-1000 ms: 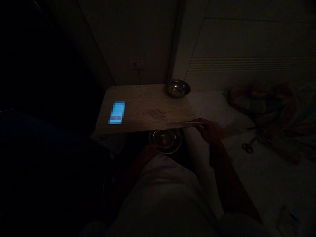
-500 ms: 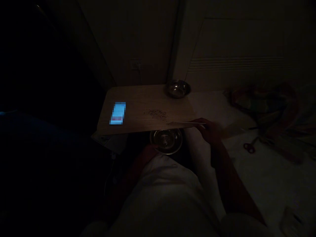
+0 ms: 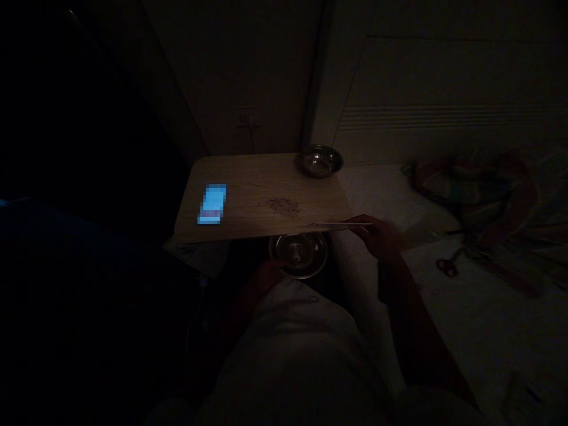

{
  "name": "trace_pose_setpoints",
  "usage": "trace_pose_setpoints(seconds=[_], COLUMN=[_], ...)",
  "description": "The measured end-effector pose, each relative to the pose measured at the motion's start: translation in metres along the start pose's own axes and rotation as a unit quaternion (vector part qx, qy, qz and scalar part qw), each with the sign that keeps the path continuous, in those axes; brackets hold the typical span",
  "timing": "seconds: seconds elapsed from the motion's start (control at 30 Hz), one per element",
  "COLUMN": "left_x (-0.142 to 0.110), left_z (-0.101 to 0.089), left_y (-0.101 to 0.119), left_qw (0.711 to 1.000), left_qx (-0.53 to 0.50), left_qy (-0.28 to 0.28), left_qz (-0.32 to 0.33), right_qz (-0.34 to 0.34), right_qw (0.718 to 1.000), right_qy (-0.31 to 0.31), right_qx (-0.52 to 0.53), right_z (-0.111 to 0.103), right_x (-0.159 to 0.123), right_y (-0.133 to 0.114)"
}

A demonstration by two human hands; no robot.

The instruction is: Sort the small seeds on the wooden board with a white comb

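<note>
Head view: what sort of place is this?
Probably a dim bedroom or living area: a pale, bed-like surface with scissors on it, a small wooden table, and a wall socket behind.

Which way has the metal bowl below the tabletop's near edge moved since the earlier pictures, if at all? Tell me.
No. The metal bowl shows no clear shift against the tabletop's near edge.

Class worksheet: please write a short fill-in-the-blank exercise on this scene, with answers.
The glowing screen lies to the ____ of the dark specks.
The thin pale strip is in the ____ hand.
Beside the lower bowl is the ____ hand.
In all, ____ metal bowls are visible.

Answers: left; right; left; two.
</note>
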State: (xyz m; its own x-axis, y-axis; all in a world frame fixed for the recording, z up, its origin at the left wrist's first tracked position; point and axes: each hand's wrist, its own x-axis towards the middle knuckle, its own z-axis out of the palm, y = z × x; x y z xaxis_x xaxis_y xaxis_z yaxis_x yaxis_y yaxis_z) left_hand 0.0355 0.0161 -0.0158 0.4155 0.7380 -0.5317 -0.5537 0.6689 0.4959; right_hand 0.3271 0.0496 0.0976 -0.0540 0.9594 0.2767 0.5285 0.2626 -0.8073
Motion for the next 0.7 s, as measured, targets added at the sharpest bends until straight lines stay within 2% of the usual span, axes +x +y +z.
trace_pose_setpoints(seconds=[0.1,0.23,0.37,0.53,0.7], left_x=[-0.003,-0.006,-0.005,-0.005,-0.010], left_z=[0.003,0.002,-0.001,-0.003,-0.002], left_y=[0.003,0.003,0.001,0.000,-0.003], left_qw=[0.999,0.997,0.998,0.997,0.995], left_qx=[0.029,0.045,0.043,0.039,0.032], left_qy=[0.024,0.051,0.044,0.050,0.064], left_qz=[-0.003,0.025,0.005,0.035,0.071], right_qz=[-0.011,-0.006,0.018,0.061,0.068], right_qw=[1.000,1.000,1.000,0.996,0.992], right_qy=[0.023,0.014,0.005,0.059,0.094], right_qx=[0.007,0.025,0.024,0.038,0.057], right_z=[0.007,0.017,0.023,0.029,0.035], right_x=[0.004,0.006,0.010,0.025,0.041], right_y=[0.001,-0.003,-0.004,0.012,0.021])
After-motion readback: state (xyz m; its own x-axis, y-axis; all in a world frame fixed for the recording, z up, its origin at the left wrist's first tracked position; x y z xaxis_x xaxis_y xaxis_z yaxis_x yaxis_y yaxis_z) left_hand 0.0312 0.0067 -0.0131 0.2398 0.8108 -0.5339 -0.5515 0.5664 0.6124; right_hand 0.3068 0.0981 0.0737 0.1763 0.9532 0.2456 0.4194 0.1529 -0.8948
